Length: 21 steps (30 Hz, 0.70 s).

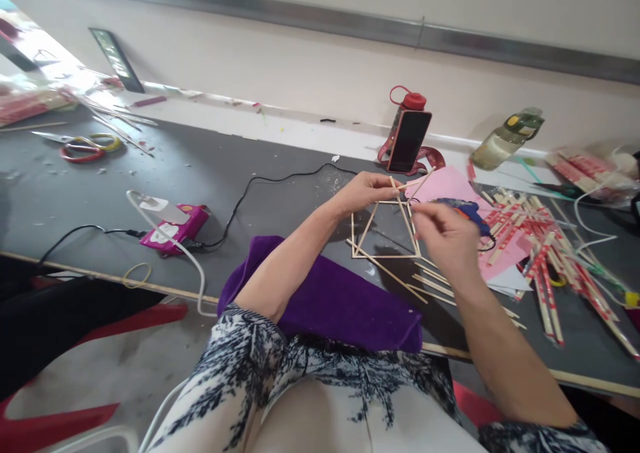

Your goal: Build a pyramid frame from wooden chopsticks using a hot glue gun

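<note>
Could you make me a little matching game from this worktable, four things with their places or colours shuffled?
1. Scissors
2. Phone
3. Purple cloth
4. Stick frame

A. At the fingertips of the left hand
B. Red and yellow handles
C. Along the near edge of the table
D. Propped upright by a red-lidded bottle

Pairs: 1-B, 2-D, 3-C, 4-A

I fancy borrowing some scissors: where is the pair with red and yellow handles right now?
In the head view, the scissors lie on the grey tabletop at left, beside some thin sticks and beyond the magenta power strip.
</note>
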Tool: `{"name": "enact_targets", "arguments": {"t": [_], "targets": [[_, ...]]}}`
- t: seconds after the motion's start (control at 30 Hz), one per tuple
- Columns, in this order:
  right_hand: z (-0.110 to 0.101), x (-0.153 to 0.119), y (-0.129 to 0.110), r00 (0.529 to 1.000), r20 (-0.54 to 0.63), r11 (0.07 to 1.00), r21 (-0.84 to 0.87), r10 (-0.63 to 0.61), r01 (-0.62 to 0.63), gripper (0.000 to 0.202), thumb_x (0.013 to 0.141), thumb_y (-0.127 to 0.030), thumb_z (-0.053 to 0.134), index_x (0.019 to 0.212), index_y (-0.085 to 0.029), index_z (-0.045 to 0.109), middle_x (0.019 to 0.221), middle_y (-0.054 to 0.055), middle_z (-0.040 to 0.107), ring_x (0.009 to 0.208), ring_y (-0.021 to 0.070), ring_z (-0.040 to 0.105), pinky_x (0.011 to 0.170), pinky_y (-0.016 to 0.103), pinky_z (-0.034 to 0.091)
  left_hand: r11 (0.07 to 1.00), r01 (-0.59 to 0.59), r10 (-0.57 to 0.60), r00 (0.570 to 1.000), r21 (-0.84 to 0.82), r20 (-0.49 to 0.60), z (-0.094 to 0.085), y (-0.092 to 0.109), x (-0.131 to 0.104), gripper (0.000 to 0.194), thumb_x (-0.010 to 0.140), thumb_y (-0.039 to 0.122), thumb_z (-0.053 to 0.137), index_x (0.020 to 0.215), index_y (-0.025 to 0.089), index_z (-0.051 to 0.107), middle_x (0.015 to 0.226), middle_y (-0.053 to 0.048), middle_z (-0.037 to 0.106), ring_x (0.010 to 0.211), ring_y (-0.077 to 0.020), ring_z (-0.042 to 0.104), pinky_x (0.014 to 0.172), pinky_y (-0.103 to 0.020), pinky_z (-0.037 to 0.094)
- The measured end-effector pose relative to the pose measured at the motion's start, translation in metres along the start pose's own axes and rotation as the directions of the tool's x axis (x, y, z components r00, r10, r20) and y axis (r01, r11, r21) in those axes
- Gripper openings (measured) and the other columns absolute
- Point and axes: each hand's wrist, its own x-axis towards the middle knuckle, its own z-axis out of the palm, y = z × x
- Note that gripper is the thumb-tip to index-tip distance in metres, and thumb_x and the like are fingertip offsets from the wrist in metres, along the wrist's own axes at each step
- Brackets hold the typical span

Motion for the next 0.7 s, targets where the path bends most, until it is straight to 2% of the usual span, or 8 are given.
{"name": "enact_targets", "arguments": {"t": [0.07, 0.1, 0.17, 0.27, 0.37, 0.53, 0.7], "targets": [[0.015, -0.009, -0.002, 0.966, 0.212, 0.98, 0.101, 0.149, -0.174, 0.03, 0.08, -0.036, 0.054, 0.101, -0.019, 0.067, 0.078, 0.003, 0.067, 0.052, 0.0128, 0.059, 0.054, 0.028, 0.05, 1.0, -0.007, 0.007, 1.0, -0.002, -0.003, 0.0, 0.0, 0.001, 0.034, 0.072, 0.039, 0.067, 0.092, 0.012, 0.072, 0.097, -0.007, 0.069, 0.093, -0.0157, 0.059, 0.088, -0.029, 0.042], [0.024, -0.01, -0.001, 0.942, 0.276, 0.966, 0.117, 0.19, -0.229, 0.032, 0.079, -0.037, 0.055, 0.103, -0.018, 0.066, 0.075, 0.002, 0.067, 0.048, 0.0121, 0.058, 0.052, 0.027, 0.048, 1.0, -0.01, 0.01, 1.0, -0.001, -0.007, -0.001, 0.0, 0.001, 0.034, 0.072, 0.039, 0.067, 0.092, 0.012, 0.072, 0.097, -0.007, 0.069, 0.093, -0.0157, 0.059, 0.089, -0.03, 0.041], [0.042, -0.006, 0.003, 0.915, 0.331, 0.948, 0.132, 0.232, -0.288, 0.036, 0.079, -0.038, 0.055, 0.106, -0.017, 0.065, 0.068, 0.0, 0.065, 0.045, 0.0111, 0.055, 0.051, 0.025, 0.045, 1.0, -0.01, 0.01, 1.0, 0.003, -0.011, -0.001, 0.0, 0.001, 0.033, 0.072, 0.038, 0.067, 0.093, 0.012, 0.072, 0.096, -0.006, 0.069, 0.092, -0.0155, 0.06, 0.089, -0.03, 0.042], [0.06, 0.004, 0.006, 0.907, 0.352, 0.927, 0.203, 0.231, -0.314, 0.031, 0.078, -0.04, 0.054, 0.098, -0.018, 0.066, 0.061, -0.003, 0.061, 0.04, 0.0093, 0.05, 0.045, 0.023, 0.039, 1.0, 0.008, -0.008, 1.0, 0.002, 0.0, -0.001, 0.0, 0.0, 0.035, 0.072, 0.036, 0.067, 0.097, 0.012, 0.072, 0.094, -0.006, 0.069, 0.089, -0.0149, 0.06, 0.087, -0.029, 0.043], [0.066, 0.007, 0.003, 0.905, 0.368, 0.901, 0.284, 0.212, -0.326, 0.022, 0.077, -0.04, 0.056, 0.083, -0.02, 0.064, 0.059, -0.003, 0.058, 0.038, 0.0084, 0.046, 0.041, 0.023, 0.034, 1.0, 0.022, -0.022, 1.0, -0.005, -0.003, -0.002, -0.001, 0.001, 0.034, 0.072, 0.034, 0.068, 0.097, 0.011, 0.071, 0.093, -0.007, 0.069, 0.087, -0.0141, 0.06, 0.086, -0.028, 0.043], [0.065, 0.002, -0.002, 0.895, 0.399, 0.885, 0.32, 0.198, -0.339, 0.018, 0.076, -0.039, 0.056, 0.075, -0.022, 0.062, 0.062, -0.003, 0.06, 0.04, 0.0088, 0.047, 0.042, 0.023, 0.034, 0.999, 0.034, -0.034, 0.999, -0.019, 0.029, -0.003, 0.001, 0.0, 0.033, 0.072, 0.033, 0.067, 0.097, 0.012, 0.071, 0.092, -0.007, 0.069, 0.087, -0.0138, 0.06, 0.085, -0.028, 0.044], [0.062, -0.002, -0.002, 0.912, 0.378, 0.898, 0.328, 0.159, -0.293, 0.017, 0.077, -0.036, 0.055, 0.078, -0.021, 0.063, 0.064, -0.003, 0.061, 0.041, 0.0088, 0.048, 0.043, 0.024, 0.036, 1.0, 0.016, -0.015, 0.999, -0.027, 0.045, -0.003, 0.003, -0.001, 0.03, 0.073, 0.034, 0.067, 0.092, 0.011, 0.072, 0.093, -0.008, 0.069, 0.085, -0.0131, 0.06, 0.083, -0.028, 0.045]]}}
